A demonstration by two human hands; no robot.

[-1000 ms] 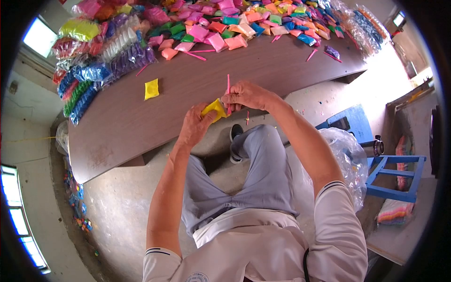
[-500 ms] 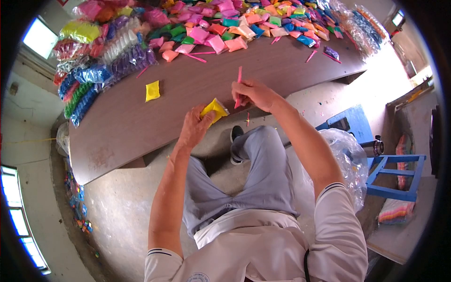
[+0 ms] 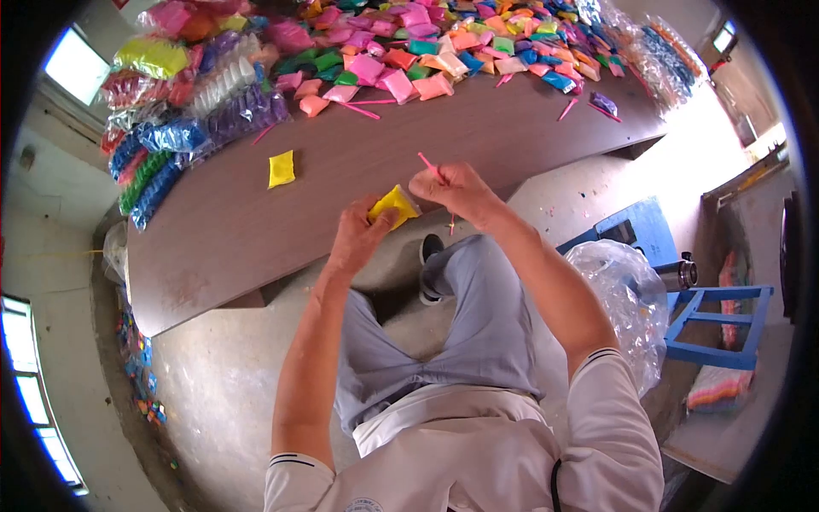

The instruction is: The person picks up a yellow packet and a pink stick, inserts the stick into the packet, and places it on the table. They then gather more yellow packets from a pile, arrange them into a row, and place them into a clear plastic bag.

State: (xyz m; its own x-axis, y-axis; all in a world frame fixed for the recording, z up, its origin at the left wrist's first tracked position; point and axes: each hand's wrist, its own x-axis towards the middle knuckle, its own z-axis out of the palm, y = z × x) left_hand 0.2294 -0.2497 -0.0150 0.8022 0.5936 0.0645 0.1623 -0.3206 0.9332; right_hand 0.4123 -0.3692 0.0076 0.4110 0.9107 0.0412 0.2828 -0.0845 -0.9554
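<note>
My left hand (image 3: 359, 232) is closed on a small yellow packet (image 3: 397, 205), thumb on top, near the front edge of the brown table (image 3: 205, 247). To its right, my right hand (image 3: 450, 186) grips a thin pink stick (image 3: 429, 165). The upper end of the stick points up and left out of the fist; its lower part is hidden by the fingers. The packet and the right hand are slightly apart. A second yellow packet (image 3: 281, 169) lies flat on the table, up and left of my left hand.
Many coloured packets (image 3: 399, 84) heap along the table's far side, with loose pink sticks (image 3: 362, 111) before them. Stacked bags (image 3: 175, 135) stand at the left end. On the right are a clear plastic bag (image 3: 621, 307), a blue stool frame (image 3: 717, 328) and a dark flask (image 3: 678, 273).
The pink stick has gone from upright to tilted left, with less of it showing. My right hand has turned and dropped slightly. The held packet has shifted slightly right and is still gripped.
</note>
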